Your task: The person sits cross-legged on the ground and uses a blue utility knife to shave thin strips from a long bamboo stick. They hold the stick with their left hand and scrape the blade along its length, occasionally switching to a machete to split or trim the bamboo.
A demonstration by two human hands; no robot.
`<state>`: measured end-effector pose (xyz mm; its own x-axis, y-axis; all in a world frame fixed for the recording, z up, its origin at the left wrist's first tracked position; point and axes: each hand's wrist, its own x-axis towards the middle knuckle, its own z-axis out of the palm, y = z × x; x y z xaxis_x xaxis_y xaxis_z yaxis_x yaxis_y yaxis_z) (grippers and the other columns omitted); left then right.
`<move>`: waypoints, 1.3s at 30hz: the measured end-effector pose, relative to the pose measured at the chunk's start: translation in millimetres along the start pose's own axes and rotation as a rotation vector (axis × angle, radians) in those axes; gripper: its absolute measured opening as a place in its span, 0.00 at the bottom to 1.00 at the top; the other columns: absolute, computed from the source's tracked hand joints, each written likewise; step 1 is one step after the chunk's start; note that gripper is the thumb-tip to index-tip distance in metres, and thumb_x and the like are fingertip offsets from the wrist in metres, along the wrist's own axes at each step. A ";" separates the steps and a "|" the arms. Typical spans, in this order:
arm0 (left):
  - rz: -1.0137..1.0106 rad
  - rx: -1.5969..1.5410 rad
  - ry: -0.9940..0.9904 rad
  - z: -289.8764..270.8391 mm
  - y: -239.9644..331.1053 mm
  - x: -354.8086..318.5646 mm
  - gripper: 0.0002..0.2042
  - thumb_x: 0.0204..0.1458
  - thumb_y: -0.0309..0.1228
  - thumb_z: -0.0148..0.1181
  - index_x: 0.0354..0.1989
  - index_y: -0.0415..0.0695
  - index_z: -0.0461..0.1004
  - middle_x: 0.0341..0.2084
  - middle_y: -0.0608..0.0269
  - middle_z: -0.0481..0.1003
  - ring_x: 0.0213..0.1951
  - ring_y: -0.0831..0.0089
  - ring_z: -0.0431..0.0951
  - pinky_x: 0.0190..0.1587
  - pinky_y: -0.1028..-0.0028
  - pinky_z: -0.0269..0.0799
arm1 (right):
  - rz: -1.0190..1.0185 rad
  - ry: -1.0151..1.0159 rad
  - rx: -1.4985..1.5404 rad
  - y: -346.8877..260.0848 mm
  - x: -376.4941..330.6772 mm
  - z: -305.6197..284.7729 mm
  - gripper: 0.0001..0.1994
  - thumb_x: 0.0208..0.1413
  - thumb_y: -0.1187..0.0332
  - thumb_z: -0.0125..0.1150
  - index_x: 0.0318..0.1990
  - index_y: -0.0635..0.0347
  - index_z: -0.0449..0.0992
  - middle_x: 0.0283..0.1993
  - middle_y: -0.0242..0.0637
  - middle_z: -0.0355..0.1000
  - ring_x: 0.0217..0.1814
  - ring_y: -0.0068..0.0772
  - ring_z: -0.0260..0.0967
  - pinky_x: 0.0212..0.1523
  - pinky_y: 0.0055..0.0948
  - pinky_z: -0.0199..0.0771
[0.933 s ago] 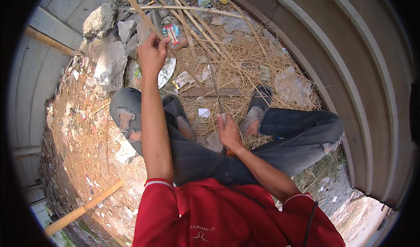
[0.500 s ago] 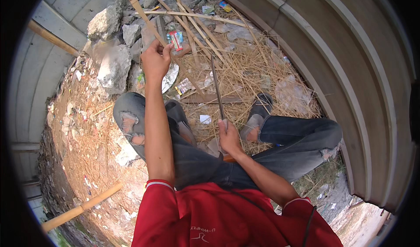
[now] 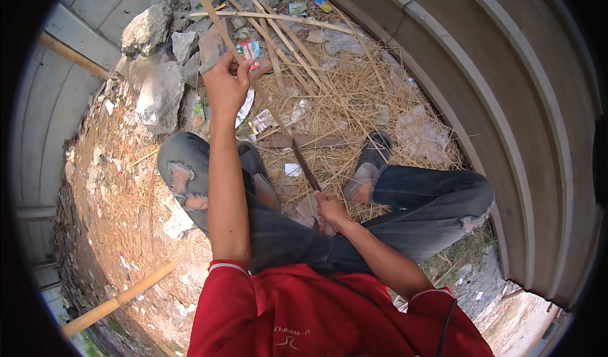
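Observation:
My left hand [image 3: 226, 83] is closed around a long split bamboo strip [image 3: 216, 19], which slants from the upper edge down toward my right hand. In my closed right hand [image 3: 332, 212] is a long dark-bladed knife [image 3: 305, 164], its handle mostly covered by the fingers. The blade points up and to the left, and its far end meets or overlaps the strip's lower end near the middle of the view; whether the edge bites in, I cannot tell. Thin bamboo shavings [image 3: 345, 107] lie on the ground beyond the knife, between my bent legs.
Several bamboo strips [image 3: 294, 43] lie beyond the shavings. Grey rocks [image 3: 160, 97] are piled at the far left. A curved corrugated metal wall [image 3: 500, 104] rises close on the right. A bamboo pole [image 3: 120, 299] juts in at lower left, and litter is strewn over the ground.
The knife has swung from nearly upright to slanting left, so its blade now lies against or over the bamboo strip's lower end. My left hand has shifted only slightly.

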<state>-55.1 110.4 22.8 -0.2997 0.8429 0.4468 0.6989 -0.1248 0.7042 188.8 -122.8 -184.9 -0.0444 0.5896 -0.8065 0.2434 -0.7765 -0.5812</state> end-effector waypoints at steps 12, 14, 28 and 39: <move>-0.023 -0.008 -0.008 -12.9 -13.6 -3.7 0.12 0.56 0.35 0.72 0.37 0.37 0.81 0.23 0.58 0.82 0.26 0.74 0.83 0.32 0.71 0.76 | -0.469 0.154 0.082 -113.1 -45.4 -9.3 0.23 0.71 0.51 0.52 0.37 0.68 0.74 0.27 0.47 0.71 0.32 0.44 0.73 0.39 0.41 0.70; -0.029 -0.087 -0.037 -8.8 -11.6 -5.4 0.13 0.60 0.37 0.68 0.41 0.39 0.81 0.24 0.60 0.82 0.28 0.76 0.81 0.34 0.72 0.76 | -0.493 0.151 0.110 -113.0 -43.2 -15.0 0.23 0.71 0.51 0.53 0.37 0.68 0.73 0.25 0.43 0.70 0.30 0.39 0.72 0.36 0.40 0.69; -0.175 -0.395 -0.173 1.1 -25.4 -2.7 0.09 0.65 0.31 0.61 0.48 0.40 0.80 0.31 0.61 0.84 0.38 0.76 0.82 0.40 0.72 0.76 | -0.657 0.110 0.001 -89.9 -55.5 -14.1 0.20 0.71 0.51 0.55 0.35 0.59 0.68 0.21 0.28 0.64 0.16 0.20 0.61 0.17 0.25 0.63; -0.174 -0.095 -0.224 -22.1 -18.3 -2.3 0.07 0.51 0.19 0.70 0.39 0.36 0.81 0.28 0.57 0.85 0.31 0.75 0.85 0.37 0.74 0.80 | -0.775 0.027 0.174 -152.7 -120.4 -22.3 0.18 0.73 0.53 0.53 0.37 0.57 0.66 0.23 0.28 0.63 0.16 0.16 0.59 0.16 0.21 0.62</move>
<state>-81.6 99.2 21.1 -0.2516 0.9492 0.1892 0.5829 -0.0075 0.8125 178.6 -70.3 3.3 -0.1153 0.9797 -0.1640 -0.0023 -0.1653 -0.9862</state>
